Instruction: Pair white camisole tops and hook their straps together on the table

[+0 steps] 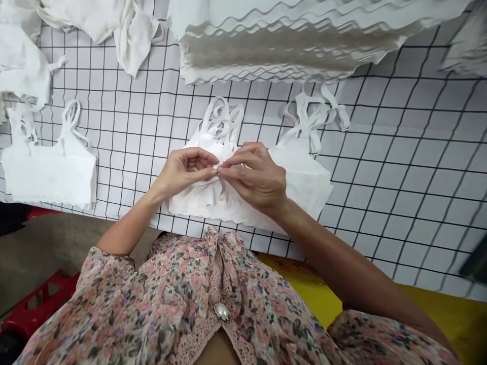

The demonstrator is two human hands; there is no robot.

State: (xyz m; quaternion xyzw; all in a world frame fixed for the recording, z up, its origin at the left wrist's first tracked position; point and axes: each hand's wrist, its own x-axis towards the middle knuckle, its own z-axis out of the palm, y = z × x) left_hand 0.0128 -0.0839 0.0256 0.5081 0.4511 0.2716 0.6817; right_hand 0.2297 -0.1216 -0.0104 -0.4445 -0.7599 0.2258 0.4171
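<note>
A white strappy bra top (304, 187) lies on the checked cloth in front of me, its thin straps bunched toward the far side. Over its middle, my left hand (186, 170) pinches with thumb and forefinger. My right hand (258, 175) meets it there, thumb and fingertips also pressed together. Between the two sets of fingertips is a small bit of the white fabric or strap; its exact shape is hidden by the fingers. The cloth below the hands is creased.
A thick stack of white garments with wavy edges (274, 50) lies at the back. At the left rests another white bra top (49, 172), with loose white garments (91, 20) beyond. A red plastic stool (41, 304) stands below the table (380, 203) at the left.
</note>
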